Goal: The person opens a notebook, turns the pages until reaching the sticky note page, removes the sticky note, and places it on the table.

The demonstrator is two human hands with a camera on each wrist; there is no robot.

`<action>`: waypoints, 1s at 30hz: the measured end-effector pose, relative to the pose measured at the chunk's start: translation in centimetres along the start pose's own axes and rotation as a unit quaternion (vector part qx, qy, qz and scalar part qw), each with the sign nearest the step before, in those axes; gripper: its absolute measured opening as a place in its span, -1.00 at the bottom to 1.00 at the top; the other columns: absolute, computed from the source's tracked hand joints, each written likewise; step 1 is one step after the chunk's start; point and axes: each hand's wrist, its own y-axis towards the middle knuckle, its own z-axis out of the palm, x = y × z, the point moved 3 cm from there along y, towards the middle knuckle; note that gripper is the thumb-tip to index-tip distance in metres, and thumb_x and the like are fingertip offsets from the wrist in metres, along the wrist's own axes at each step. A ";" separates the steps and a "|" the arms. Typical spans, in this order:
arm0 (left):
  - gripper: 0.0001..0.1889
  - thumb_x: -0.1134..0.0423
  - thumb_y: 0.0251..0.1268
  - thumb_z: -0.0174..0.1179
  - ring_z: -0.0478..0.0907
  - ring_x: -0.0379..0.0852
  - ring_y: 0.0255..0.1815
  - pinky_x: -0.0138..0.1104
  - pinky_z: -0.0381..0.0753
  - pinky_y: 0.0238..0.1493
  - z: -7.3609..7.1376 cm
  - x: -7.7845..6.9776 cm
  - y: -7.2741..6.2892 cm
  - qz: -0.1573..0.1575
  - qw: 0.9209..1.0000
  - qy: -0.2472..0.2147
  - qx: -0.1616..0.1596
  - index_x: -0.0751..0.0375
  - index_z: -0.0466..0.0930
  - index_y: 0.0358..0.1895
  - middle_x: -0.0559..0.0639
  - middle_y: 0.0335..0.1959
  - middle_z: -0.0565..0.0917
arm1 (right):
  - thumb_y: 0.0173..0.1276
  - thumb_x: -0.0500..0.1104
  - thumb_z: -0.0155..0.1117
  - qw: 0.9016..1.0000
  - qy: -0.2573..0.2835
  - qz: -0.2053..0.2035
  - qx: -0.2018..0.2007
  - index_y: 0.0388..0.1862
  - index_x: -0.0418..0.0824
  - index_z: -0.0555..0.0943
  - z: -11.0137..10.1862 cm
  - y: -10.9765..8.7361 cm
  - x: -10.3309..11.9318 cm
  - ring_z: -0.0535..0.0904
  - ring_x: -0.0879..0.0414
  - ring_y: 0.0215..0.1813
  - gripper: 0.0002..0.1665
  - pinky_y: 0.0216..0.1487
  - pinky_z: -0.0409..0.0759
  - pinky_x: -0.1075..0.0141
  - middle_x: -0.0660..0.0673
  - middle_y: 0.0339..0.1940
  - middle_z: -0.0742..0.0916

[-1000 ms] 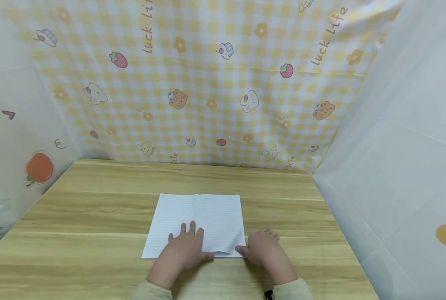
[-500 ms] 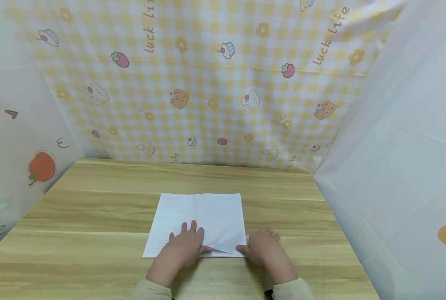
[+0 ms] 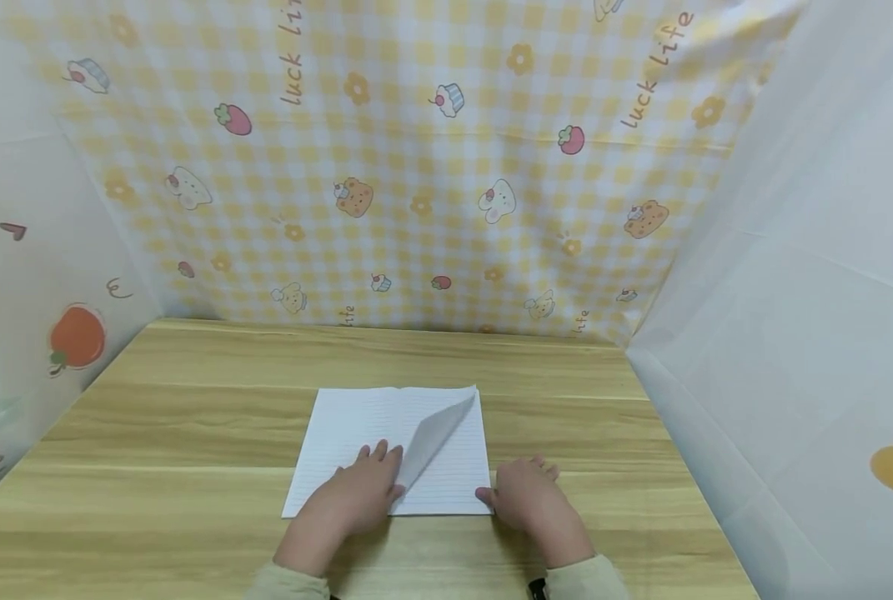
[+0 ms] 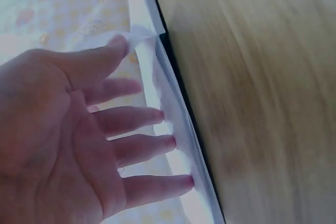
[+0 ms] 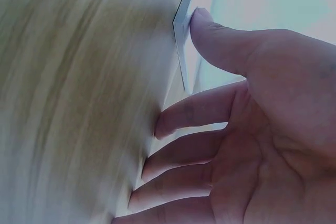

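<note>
An open lined notebook [image 3: 356, 417] lies on the wooden table, with one right-hand leaf [image 3: 431, 437] lifted and curling toward the spine. My left hand [image 3: 363, 492] rests over the left page near the lower middle. In the left wrist view its fingers [image 4: 142, 148] are extended, tips at the paper, and the thumb is against the lifted leaf's lower edge. My right hand [image 3: 529, 493] is at the lower right corner. Its thumb [image 5: 218, 45] presses on the corner in the right wrist view, while the other fingertips touch the table beside the notebook.
The wooden tabletop [image 3: 191, 433] extends around the notebook. Behind it hangs a yellow checked cloth [image 3: 416, 150] with cartoon prints, and white cloth [image 3: 814, 333] walls off the right side. A small black item [image 3: 538, 588] shows by the right sleeve.
The leaf's lower corner has risen and swung left toward the spine, baring the page beneath. My left hand has shifted slightly left with its thumb, while the right hand has stayed at the corner.
</note>
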 end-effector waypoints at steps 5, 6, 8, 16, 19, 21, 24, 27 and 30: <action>-0.29 0.20 0.58 0.17 0.64 0.46 0.31 0.36 0.65 0.20 -1.2 0.0 -0.6 -0.024 0.994 -0.048 -0.098 0.53 0.18 0.60 0.58 0.40 0.53 | 0.49 0.17 0.37 1.000 -0.001 -0.001 -0.008 -0.21 -0.52 0.71 0.2 0.1 0.0 0.39 -0.76 0.42 -0.33 0.42 0.30 -0.62 -0.70 0.21 0.66; -0.25 0.20 0.56 0.20 0.65 0.46 0.28 0.36 0.66 0.17 -1.4 0.0 -0.6 -0.033 0.990 -0.051 -0.129 0.54 0.14 0.62 0.59 0.39 0.53 | 0.48 0.17 0.38 1.000 0.000 -0.001 -0.008 -0.21 -0.53 0.71 0.2 0.2 0.0 0.39 -0.76 0.42 -0.33 0.43 0.30 -0.62 -0.70 0.21 0.66; -0.15 0.21 0.52 0.24 0.60 0.49 0.35 0.41 0.64 0.17 -2.0 0.0 -0.8 -0.050 0.981 -0.027 -0.186 0.47 0.01 0.68 0.61 0.47 0.44 | 0.48 0.17 0.38 1.000 0.002 0.000 -0.007 -0.17 -0.54 0.71 0.1 0.2 0.0 0.39 -0.77 0.43 -0.31 0.43 0.29 -0.63 -0.71 0.21 0.65; -0.20 0.44 0.17 0.40 0.00 0.42 0.77 0.76 -0.13 0.38 -1.7 -0.5 -1.4 0.006 0.955 0.206 -0.213 -0.13 0.50 0.53 0.13 0.74 0.23 | 0.51 0.13 0.36 1.000 0.003 0.001 -0.001 -0.08 -0.55 0.71 0.9 0.7 -0.6 0.37 -0.76 0.45 -0.34 0.43 0.28 -0.63 -0.70 0.25 0.64; -0.46 0.40 0.25 0.38 0.24 0.29 0.71 0.71 -0.11 0.46 -0.7 -0.9 -1.6 0.042 0.956 0.237 -0.169 -0.07 0.70 0.31 0.04 0.59 0.50 | 0.50 0.14 0.37 1.000 0.003 0.002 0.001 -0.11 -0.54 0.71 0.9 0.7 -0.6 0.36 -0.77 0.45 -0.35 0.43 0.27 -0.64 -0.69 0.25 0.64; -0.60 0.37 0.35 0.31 0.36 0.27 0.64 0.68 -0.13 0.49 -0.2 -0.9 -1.8 0.039 0.962 0.230 -0.144 0.01 0.74 0.22 0.08 0.49 0.61 | 0.49 0.15 0.38 1.000 0.009 0.001 0.002 -0.12 -0.53 0.71 0.5 0.4 -0.3 0.35 -0.77 0.45 -0.34 0.43 0.25 -0.65 -0.69 0.25 0.64; -0.61 0.37 0.39 0.28 0.46 0.30 0.56 0.64 -0.11 0.53 0.4 -0.7 -1.9 0.016 0.972 0.208 -0.111 0.08 0.71 0.25 0.19 0.44 0.64 | 0.48 0.18 0.38 1.000 0.008 -0.003 0.000 -0.13 -0.52 0.71 0.4 0.2 -0.2 0.35 -0.78 0.45 -0.33 0.42 0.25 -0.65 -0.69 0.25 0.64; -0.55 0.40 0.40 0.23 0.51 0.35 0.51 0.60 -0.02 0.54 0.7 -0.5 -1.9 0.000 0.982 0.170 -0.080 0.14 0.65 0.34 0.30 0.46 0.59 | 0.49 0.18 0.36 1.000 0.003 -0.003 -0.001 -0.13 -0.52 0.71 0.4 0.2 -0.1 0.37 -0.77 0.44 -0.32 0.42 0.26 -0.64 -0.69 0.25 0.64; -0.48 0.47 0.42 0.14 0.48 0.43 0.52 0.56 0.12 0.52 0.8 -0.3 -1.7 -0.005 0.991 0.123 -0.053 0.21 0.56 0.43 0.38 0.50 0.52 | 0.51 0.16 0.36 1.000 0.001 -0.002 -0.001 -0.14 -0.53 0.71 0.3 0.2 -0.1 0.37 -0.76 0.44 -0.33 0.43 0.27 -0.64 -0.68 0.25 0.64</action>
